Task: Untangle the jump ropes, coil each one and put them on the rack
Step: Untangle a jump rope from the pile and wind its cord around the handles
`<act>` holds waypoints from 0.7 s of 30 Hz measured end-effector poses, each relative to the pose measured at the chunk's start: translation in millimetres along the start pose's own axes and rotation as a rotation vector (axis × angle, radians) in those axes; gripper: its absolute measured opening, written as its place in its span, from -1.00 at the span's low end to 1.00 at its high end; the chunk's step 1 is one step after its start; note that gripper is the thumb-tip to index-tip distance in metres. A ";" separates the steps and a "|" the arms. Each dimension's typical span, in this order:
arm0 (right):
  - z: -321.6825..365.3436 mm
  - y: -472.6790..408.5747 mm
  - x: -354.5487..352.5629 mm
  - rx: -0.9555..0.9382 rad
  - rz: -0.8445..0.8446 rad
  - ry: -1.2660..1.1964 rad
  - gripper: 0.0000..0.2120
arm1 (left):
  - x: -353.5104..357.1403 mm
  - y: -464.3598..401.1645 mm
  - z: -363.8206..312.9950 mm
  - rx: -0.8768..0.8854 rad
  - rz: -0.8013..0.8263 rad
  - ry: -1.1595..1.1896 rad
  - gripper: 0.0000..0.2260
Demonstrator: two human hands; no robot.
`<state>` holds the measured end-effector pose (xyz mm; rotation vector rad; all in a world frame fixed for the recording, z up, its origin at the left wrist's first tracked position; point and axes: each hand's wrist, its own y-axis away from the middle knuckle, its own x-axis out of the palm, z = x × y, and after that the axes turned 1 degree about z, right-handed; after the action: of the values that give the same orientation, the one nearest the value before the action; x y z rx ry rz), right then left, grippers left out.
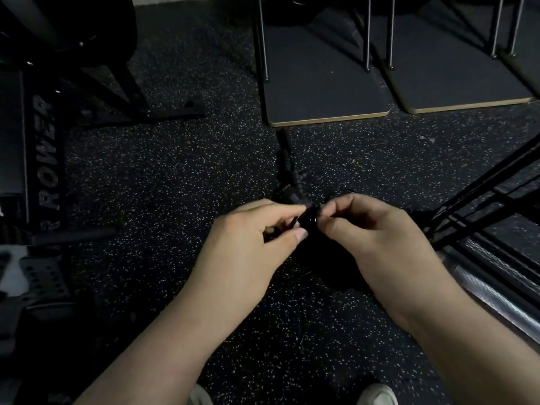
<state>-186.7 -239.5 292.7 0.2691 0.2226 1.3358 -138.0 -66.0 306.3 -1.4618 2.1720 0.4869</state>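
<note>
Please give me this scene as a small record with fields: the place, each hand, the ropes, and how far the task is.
place: dark speckled gym floor, seen from the head camera
left hand: fingers curled, pinching black rope
right hand: fingers curled, pinching the same tangle
jump ropes: black, bunched between the hands; handles lie on the floor just beyond
nearby: rower at left, two mats ahead
rack: cannot tell which item it is
task state: untangling, nothing coiled yet
</note>
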 end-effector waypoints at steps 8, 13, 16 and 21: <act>3.8 3.3 2.6 0.001 0.005 -0.061 -0.95 | 2.2 1.0 0.4 0.101 0.006 0.009 -0.80; 1.5 2.7 0.6 0.022 0.054 -0.071 -0.95 | 3.8 1.1 3.3 0.164 0.029 0.060 -0.79; 0.1 1.4 -1.0 0.046 0.067 -0.058 -0.96 | 6.2 1.3 3.1 0.187 0.052 0.061 -0.78; 8.8 2.9 0.3 0.012 0.000 0.107 -0.89 | 11.8 5.6 0.1 0.179 -0.009 -0.021 -0.68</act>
<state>-186.5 -239.1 301.9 0.2079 0.3200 1.3505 -146.9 -72.8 299.7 -1.3633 2.1320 0.2946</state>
